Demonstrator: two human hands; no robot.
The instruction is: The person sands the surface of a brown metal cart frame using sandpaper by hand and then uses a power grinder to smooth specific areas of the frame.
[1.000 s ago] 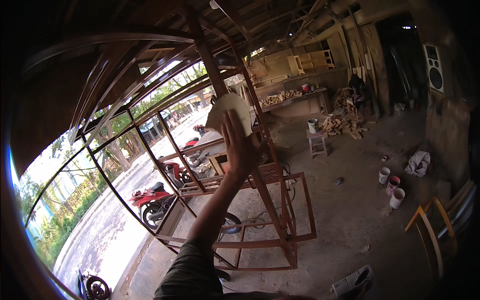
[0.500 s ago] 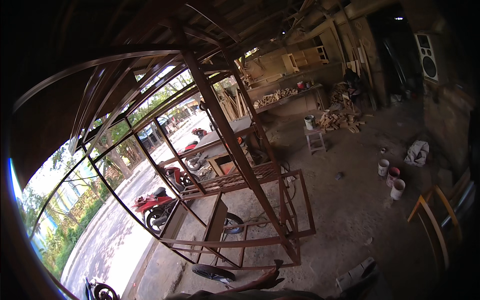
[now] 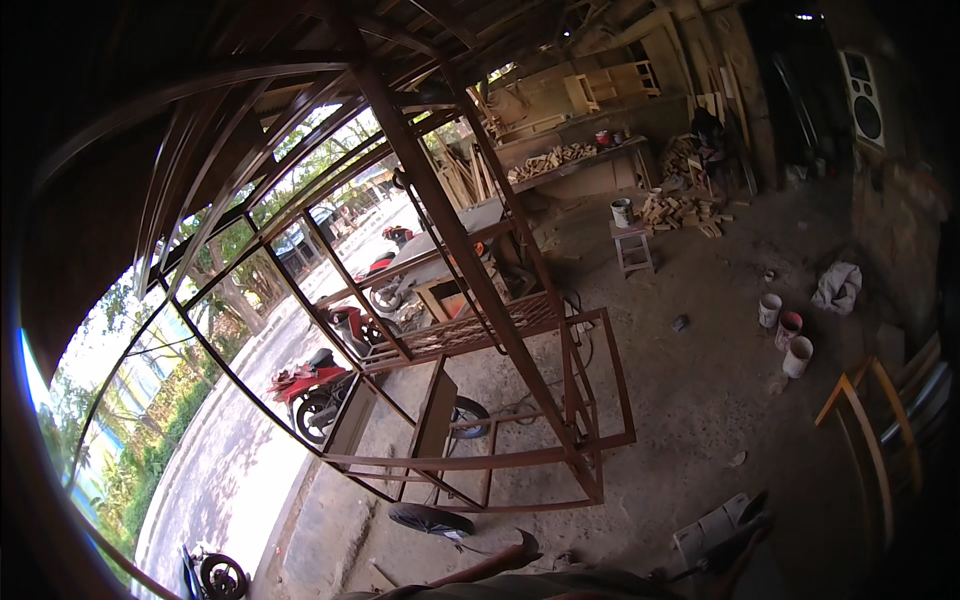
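Note:
A large brown metal cart frame (image 3: 440, 225) with uprights, curved roof bars and a lattice panel (image 3: 475, 335) stands in front of me. Low at the bottom, my left hand (image 3: 518, 550) is just below the frame's base and a black wheel (image 3: 430, 519); its fingers are too small and dark to read. My right hand (image 3: 745, 550) shows as a dark shape at the lower right, beside grey blocks (image 3: 712, 525). A thin dark thing lies close to it, but whether it is held is unclear.
Three paint-stained buckets (image 3: 788, 329) stand on the right, near a crumpled pale sack (image 3: 837, 288) and a yellowish wooden frame (image 3: 845, 410). A stool (image 3: 632, 250) carries another bucket by a pile of wood offcuts (image 3: 685, 212). Red motorcycles (image 3: 312, 380) are parked on the left.
My right hand has come into view at the lower right. My left hand sits a little further left. The whole view has shifted slightly.

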